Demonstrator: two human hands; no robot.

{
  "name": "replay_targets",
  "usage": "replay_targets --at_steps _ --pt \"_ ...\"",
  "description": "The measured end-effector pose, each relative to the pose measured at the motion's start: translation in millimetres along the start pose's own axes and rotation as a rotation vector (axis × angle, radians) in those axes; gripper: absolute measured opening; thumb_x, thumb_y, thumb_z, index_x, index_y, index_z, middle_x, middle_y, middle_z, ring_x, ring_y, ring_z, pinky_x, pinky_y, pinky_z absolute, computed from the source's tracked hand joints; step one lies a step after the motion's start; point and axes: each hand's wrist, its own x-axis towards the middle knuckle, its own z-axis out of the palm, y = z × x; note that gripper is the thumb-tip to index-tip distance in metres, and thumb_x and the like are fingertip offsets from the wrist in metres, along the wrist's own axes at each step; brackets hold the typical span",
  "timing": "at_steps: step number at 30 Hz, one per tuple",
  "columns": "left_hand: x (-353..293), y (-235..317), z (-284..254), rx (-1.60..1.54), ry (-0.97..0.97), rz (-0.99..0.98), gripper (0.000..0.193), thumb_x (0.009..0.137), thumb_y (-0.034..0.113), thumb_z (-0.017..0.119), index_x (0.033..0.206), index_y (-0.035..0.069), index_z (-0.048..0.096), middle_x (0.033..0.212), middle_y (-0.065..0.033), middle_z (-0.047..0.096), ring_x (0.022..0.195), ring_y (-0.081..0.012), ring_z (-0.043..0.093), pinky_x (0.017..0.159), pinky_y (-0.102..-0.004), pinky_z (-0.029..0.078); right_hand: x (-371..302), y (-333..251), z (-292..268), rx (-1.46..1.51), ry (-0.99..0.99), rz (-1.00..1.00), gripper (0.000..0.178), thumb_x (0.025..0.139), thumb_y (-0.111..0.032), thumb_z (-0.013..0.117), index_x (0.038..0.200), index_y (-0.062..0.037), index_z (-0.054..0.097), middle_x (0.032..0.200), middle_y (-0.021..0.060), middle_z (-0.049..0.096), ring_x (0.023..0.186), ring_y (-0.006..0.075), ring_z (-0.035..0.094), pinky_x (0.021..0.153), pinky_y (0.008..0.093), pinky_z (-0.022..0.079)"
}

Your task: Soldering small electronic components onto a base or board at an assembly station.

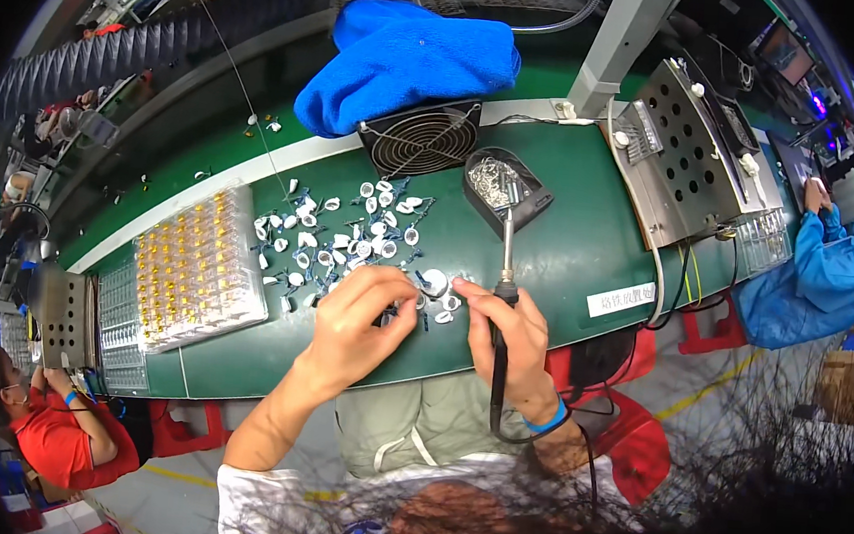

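My left hand (368, 318) is closed in a pinch over the near part of the bench. At its fingertips is a small dark blue piece, partly hidden by the fingers, beside a round white part (434, 283). My right hand (513, 349) is wrapped round a soldering iron (502, 318), whose metal shaft points away from me toward a black tip-cleaner holder (537, 207) filled with metal wool (494, 180). The right index finger and thumb reach toward the white part. Small white oval cups with dark blue pieces (338, 245) lie scattered just beyond my left hand.
A clear tray of yellow-gold parts (201, 264) stands left on the green bench (579, 249). Behind are a black fan (422, 138) and blue cloth (412, 70). A perforated metal box (691, 157) stands right. Co-workers sit at both sides; the iron's cable loops by my right wrist.
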Motion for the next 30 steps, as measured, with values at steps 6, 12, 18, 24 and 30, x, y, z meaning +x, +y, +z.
replay_targets --at_steps 6,12,18,24,30 --pt "-5 -7 8 0.034 -0.045 0.010 0.021 0.077 -0.008 0.079 0.094 0.003 0.072 0.097 -0.0094 0.071 0.082 -0.0226 0.072 0.068 -0.0325 0.060 -1 -3 2 -0.072 -0.098 -0.050 0.040 0.079 0.010 0.073 0.114 -0.0055 0.061 0.123 0.0123 0.075 0.088 0.0288 0.066 0.077 0.0372 0.051" --pt "-8 -4 4 0.001 -0.126 0.064 0.028 0.078 -0.003 0.080 0.103 0.004 0.071 0.104 -0.0094 0.069 0.089 -0.0280 0.068 0.080 -0.0371 0.057 -1 -9 1 -0.263 -0.329 -0.078 0.042 0.076 0.004 0.077 0.116 -0.0083 0.068 0.129 0.0091 0.072 0.101 0.0304 0.065 0.082 0.0422 0.050" --pt "-5 -30 -85 0.233 -0.021 -0.064 0.019 0.081 -0.007 0.074 0.098 0.001 0.071 0.094 -0.0114 0.074 0.085 -0.0260 0.073 0.076 -0.0340 0.057 2 -5 6 -0.133 -0.243 -0.085 0.045 0.075 0.000 0.079 0.118 -0.0060 0.067 0.127 0.0092 0.074 0.098 0.0285 0.064 0.077 0.0402 0.048" --pt "54 -186 -205 0.565 0.052 -0.258 0.021 0.084 0.000 0.076 0.105 -0.001 0.075 0.097 -0.0149 0.077 0.087 -0.0252 0.075 0.081 -0.0337 0.059 -2 -4 3 -0.138 -0.184 -0.077 0.038 0.080 -0.002 0.081 0.115 -0.0025 0.067 0.126 0.0126 0.074 0.094 0.0307 0.067 0.080 0.0397 0.052" --pt "63 -268 -204 0.439 -0.236 -0.511 0.020 0.083 0.003 0.077 0.102 -0.002 0.076 0.091 -0.0118 0.078 0.085 -0.0208 0.075 0.082 -0.0329 0.059 -5 -1 3 -0.100 -0.134 -0.030 0.039 0.079 -0.001 0.081 0.115 -0.0013 0.067 0.125 0.0136 0.074 0.092 0.0308 0.066 0.079 0.0396 0.054"
